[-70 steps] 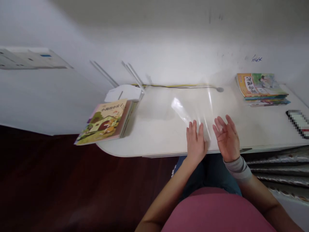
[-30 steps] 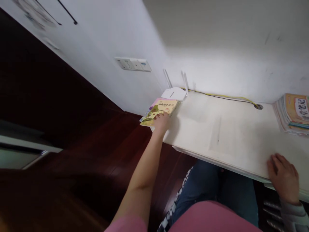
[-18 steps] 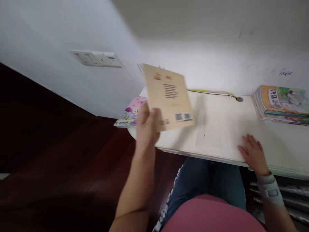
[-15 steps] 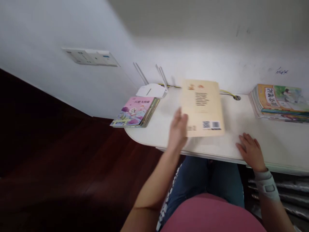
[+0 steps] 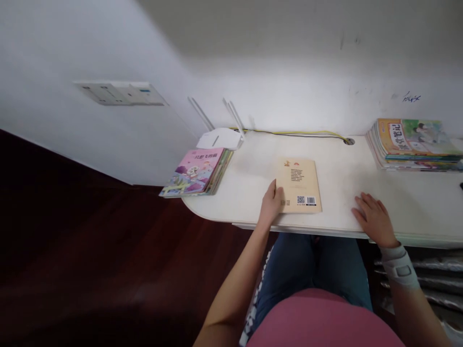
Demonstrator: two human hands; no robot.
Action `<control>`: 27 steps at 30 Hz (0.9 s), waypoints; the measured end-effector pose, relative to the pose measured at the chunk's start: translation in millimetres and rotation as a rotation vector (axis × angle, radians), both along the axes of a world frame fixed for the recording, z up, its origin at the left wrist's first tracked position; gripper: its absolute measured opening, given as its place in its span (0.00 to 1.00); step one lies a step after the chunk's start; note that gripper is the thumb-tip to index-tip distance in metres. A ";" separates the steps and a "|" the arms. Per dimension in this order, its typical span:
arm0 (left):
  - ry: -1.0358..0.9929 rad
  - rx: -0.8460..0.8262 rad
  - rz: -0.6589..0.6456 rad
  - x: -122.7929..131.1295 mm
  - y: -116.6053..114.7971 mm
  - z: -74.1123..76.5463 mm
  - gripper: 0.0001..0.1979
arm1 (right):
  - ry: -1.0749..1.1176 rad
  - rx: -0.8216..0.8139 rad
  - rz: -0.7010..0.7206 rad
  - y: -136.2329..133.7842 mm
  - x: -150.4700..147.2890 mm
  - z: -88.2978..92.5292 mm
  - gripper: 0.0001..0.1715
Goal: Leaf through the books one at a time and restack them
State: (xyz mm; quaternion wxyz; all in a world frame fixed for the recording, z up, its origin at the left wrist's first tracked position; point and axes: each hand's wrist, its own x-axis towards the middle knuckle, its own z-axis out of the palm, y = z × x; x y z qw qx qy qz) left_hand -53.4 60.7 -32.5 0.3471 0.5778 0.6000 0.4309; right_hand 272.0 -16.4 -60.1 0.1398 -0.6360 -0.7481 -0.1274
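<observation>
Tan book (image 5: 298, 184) lies back-cover-up near the desk's (image 5: 340, 166) front edge, left hand (image 5: 271, 205) on its near-left corner (pinched or just resting, can't tell), right hand (image 5: 374, 219) flat and open further right; any tug lapward likely slides it off.

wht wall (image 5: 271, 58), dk wood floor (image 5: 90, 250)

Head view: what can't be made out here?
Tan book: back cover up, front hidden against the desk; print too small to read.
Left hand: at the book's left edge; whether the fingers curl under it or only rest there is unclear.
Right book stack: cut off by the right frame edge; count unclear.
Left book stack: lower covers hidden under the pink top book.
</observation>
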 end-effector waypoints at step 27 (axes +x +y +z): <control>-0.178 0.292 -0.339 25.1 -25.1 33.7 0.35 | 0.150 -0.114 0.334 6.4 -107.9 15.0 0.35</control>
